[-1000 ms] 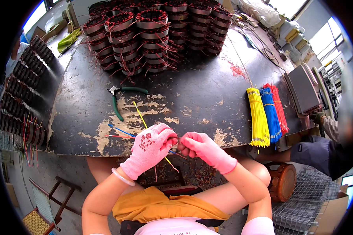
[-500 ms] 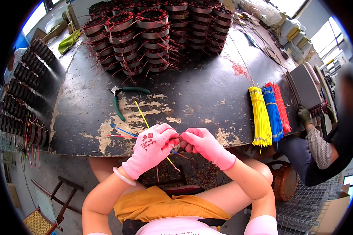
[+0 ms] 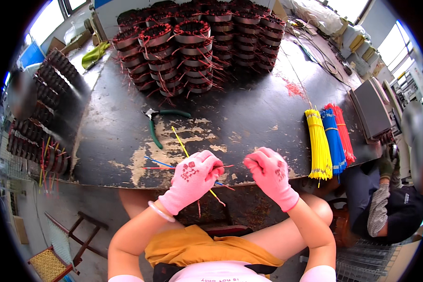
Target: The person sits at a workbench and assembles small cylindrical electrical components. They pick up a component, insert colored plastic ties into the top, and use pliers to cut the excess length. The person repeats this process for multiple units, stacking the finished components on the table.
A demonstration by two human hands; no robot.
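Observation:
In a pink glove, my left hand is closed round a yellow wire, a blue wire and a red wire. The wires cross out of both sides of the fist above the table's near edge. A short reddish wire end pokes from its fingertips toward the right. My right hand, gloved alike, is raised a little way from that end. Its fingers are curled together, and whatever they may hold is hidden. Beyond the left hand lie green-handled cutters with their handles spread.
Stacked motor stators with red leads fill the far table; more stand in rows at left. Bundles of yellow, blue and red wires lie at right. A co-worker sits beyond a grey box.
My right hand has drawn away from the left to the right, opening a gap with a wire end showing. The whole view has shifted slightly. The left hand keeps the wires.

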